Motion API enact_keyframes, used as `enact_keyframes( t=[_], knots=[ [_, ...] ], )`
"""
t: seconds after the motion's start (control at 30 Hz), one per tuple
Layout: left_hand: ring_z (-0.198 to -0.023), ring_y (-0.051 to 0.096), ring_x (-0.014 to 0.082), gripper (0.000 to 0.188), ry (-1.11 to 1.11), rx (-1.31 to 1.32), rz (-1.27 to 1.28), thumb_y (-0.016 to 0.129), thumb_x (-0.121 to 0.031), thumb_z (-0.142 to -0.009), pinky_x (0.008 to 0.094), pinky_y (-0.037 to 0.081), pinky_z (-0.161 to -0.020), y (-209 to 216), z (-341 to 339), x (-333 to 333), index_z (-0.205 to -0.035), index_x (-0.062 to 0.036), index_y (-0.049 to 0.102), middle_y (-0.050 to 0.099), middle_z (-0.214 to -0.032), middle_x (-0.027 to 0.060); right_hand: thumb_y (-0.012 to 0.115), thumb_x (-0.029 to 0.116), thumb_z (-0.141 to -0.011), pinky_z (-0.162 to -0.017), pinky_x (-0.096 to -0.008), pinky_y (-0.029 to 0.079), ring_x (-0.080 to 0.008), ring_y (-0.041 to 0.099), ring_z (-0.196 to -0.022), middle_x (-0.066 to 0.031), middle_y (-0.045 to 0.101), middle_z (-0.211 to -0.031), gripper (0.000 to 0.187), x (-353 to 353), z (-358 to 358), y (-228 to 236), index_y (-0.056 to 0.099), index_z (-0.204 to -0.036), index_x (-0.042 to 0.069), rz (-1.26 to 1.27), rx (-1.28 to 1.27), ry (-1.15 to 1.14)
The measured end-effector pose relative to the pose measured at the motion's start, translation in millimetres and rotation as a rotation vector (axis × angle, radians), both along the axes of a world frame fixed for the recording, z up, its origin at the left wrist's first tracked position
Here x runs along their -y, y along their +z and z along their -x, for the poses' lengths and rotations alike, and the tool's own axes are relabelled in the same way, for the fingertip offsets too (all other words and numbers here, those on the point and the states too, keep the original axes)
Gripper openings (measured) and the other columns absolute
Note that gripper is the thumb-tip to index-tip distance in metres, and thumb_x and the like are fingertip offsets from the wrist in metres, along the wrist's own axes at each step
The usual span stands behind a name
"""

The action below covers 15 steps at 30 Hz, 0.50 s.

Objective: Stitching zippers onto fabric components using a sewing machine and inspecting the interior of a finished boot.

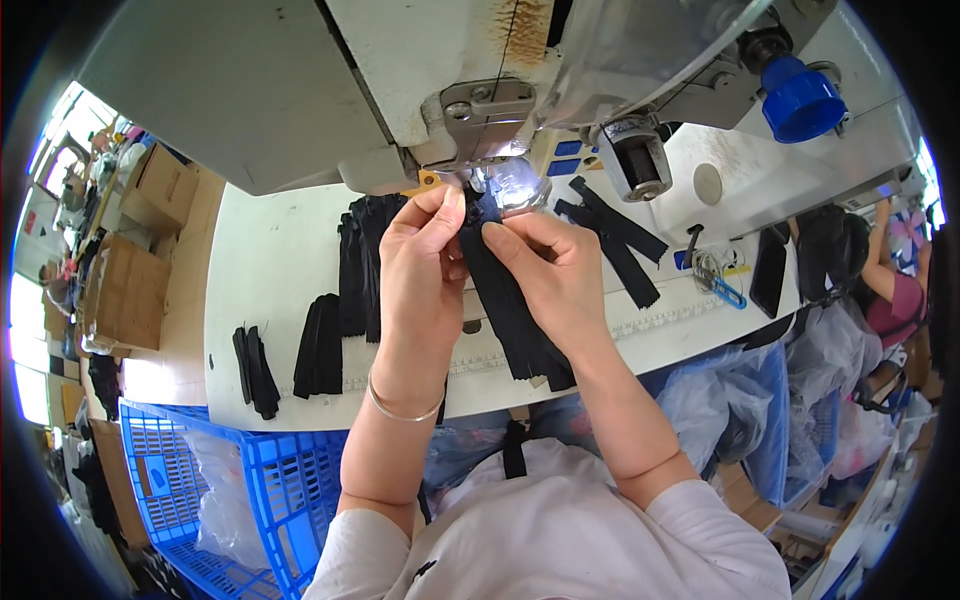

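My left hand [424,262] pinches the upper end of a bunch of black zippers [508,318], just in front of the needle area of a sewing machine [488,118]. On the bunch's other side, my right hand [556,272] grips it with thumb and fingers, close to the left. The long tapes hang down between my forearms toward the table's front edge. A dark blue piece [488,203] shows at the top of the bunch; its kind I cannot make out. More black zipper bundles [320,345] lie left of my left hand.
Loose black zippers [618,240] lie right on the white table [265,225], near small blue-handled snips [728,292] and a black phone [769,272]. Blue crates [300,480] stand below at left and right. Another person [893,290] sits at far right.
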State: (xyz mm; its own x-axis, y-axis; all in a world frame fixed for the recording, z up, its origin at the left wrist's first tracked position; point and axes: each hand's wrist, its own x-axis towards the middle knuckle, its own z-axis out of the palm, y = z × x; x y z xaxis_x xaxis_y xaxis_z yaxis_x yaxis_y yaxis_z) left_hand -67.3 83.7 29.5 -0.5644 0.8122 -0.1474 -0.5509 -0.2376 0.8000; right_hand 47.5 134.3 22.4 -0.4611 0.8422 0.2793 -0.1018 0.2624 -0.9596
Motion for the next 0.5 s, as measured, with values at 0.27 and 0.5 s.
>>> enact_keyframes(
  t=[0.27, 0.5],
  knots=[
    [-0.057, 0.046, 0.0012, 0.009, 0.043, -0.084, -0.017, 0.061, -0.016, -0.09, 0.0154, 0.034, -0.05, 1.0, 0.1, -1.5, -0.095, -0.0079, 0.061, 0.054, -0.07, -0.0072, 0.066, 0.016, -0.085, -0.05, -0.0233, 0.037, -0.0052, 0.047, -0.054, -0.0025, 0.057, -0.059, 0.019, 6.2, -0.4, -0.5, 0.065, -0.084, -0.003, -0.003, -0.017, -0.052],
    [-0.066, 0.053, 0.0032, 0.015, 0.165, -0.492, -0.033, 0.069, -0.001, -0.083, 0.0165, 0.041, -0.057, -15.7, -30.9, 31.6, -0.094, 0.0006, 0.059, 0.061, -0.078, 0.0006, 0.071, 0.019, -0.082, -0.052, -0.0255, 0.038, -0.0081, 0.046, -0.055, -0.0043, 0.057, -0.062, 0.023, 40.6, -40.9, -27.5, 0.064, -0.083, -0.003, 0.219, 0.196, 0.08]
  ],
)
